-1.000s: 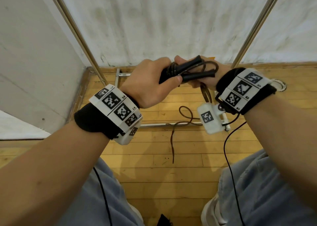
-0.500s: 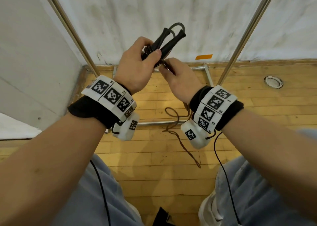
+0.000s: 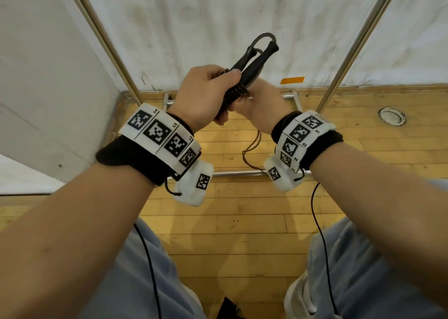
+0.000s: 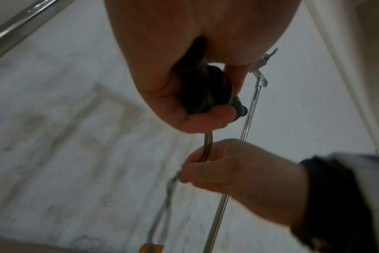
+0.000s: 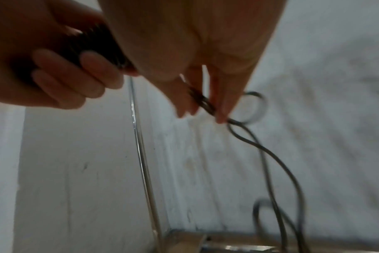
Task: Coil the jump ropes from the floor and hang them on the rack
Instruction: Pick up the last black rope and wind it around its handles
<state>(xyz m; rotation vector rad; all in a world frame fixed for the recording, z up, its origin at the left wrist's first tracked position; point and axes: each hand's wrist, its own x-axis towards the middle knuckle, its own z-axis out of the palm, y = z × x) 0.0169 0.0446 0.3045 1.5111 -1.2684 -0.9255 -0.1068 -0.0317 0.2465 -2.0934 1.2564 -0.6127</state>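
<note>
Head view: black jump rope (image 3: pixel 252 64) handles jut upward from the left hand (image 3: pixel 206 95), whose fingers curl round them; right hand (image 3: pixel 261 103) just beside. Left wrist view: ribbed handle ends protrude below clamped fingers (image 4: pixel 206 118). Right wrist view: right fingertips (image 5: pixel 222 118) pinch doubled cord, loops hanging below.

Head view bright, evenly lit, bowed at its edges; both wrist views dim, soft, motion-blurred

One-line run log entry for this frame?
stage: coiling | left hand: grips black jump rope handles | right hand: pinches dark cord | cord tail: hanging toward floor | rack: not yet hung
</note>
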